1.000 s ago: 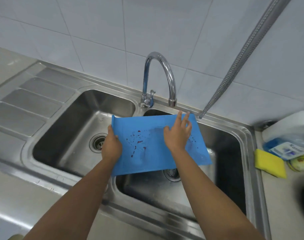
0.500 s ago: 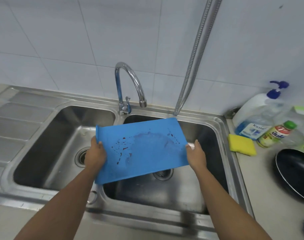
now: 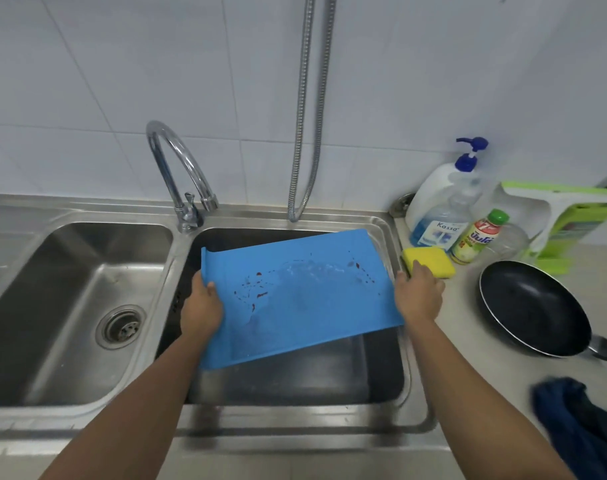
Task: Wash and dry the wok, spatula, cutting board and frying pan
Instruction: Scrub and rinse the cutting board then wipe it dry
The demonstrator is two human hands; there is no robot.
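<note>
A blue cutting board (image 3: pixel 305 299) with red stains and a wet patch hangs tilted over the right sink basin (image 3: pixel 295 382). My left hand (image 3: pixel 201 306) grips its left edge. My right hand (image 3: pixel 418 296) is off the board's right edge, above the sink rim, and its fingertips touch a yellow sponge (image 3: pixel 433 259) on the counter. A black frying pan (image 3: pixel 534 310) lies on the counter further right, with its handle pointing to the lower right. Neither wok nor spatula is in view.
The curved faucet (image 3: pixel 180 168) stands between the two basins, and a metal hose (image 3: pixel 310 109) hangs down the tiled wall. Behind the sponge stand a pump soap bottle (image 3: pixel 440 199) and a green-capped bottle (image 3: pixel 477 237). A dark blue cloth (image 3: pixel 582 424) lies at the lower right. The left basin (image 3: pixel 73 306) holds nothing.
The board has shifted right, from across the divider to over the right basin. My right hand has left the board's right edge and reached the yellow sponge. The view has swung right.
</note>
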